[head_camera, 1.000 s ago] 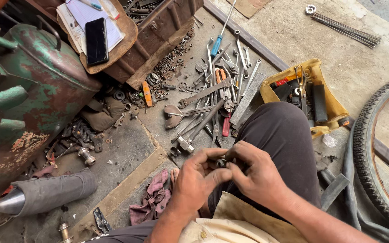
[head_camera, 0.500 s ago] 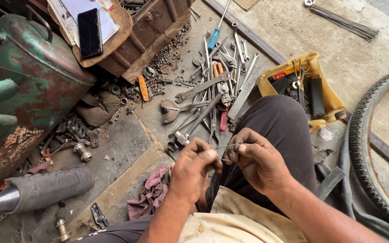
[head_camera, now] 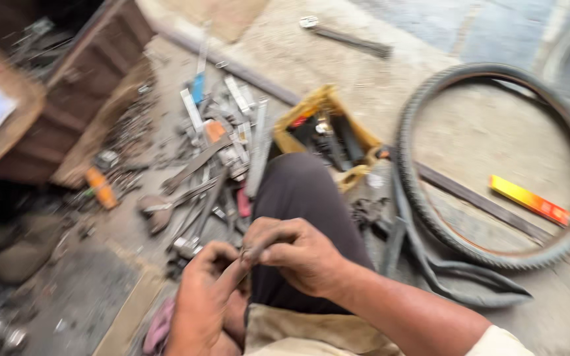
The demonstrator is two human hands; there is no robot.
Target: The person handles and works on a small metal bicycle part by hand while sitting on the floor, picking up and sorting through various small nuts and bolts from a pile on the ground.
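View swung right, small part (head_camera: pixel 253 254) between left hand (head_camera: pixel 202 290), right hand (head_camera: pixel 301 254)

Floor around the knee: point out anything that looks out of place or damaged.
Wrenches and loose tools lie scattered on the dirty floor, not in the yellow toolbox. A bare tyre lies flat, its limp inner tube trailing out.

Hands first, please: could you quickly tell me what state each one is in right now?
Left hand: fingers curled; what it holds cannot be told.
Right hand: closed, pinching something small; blurred.
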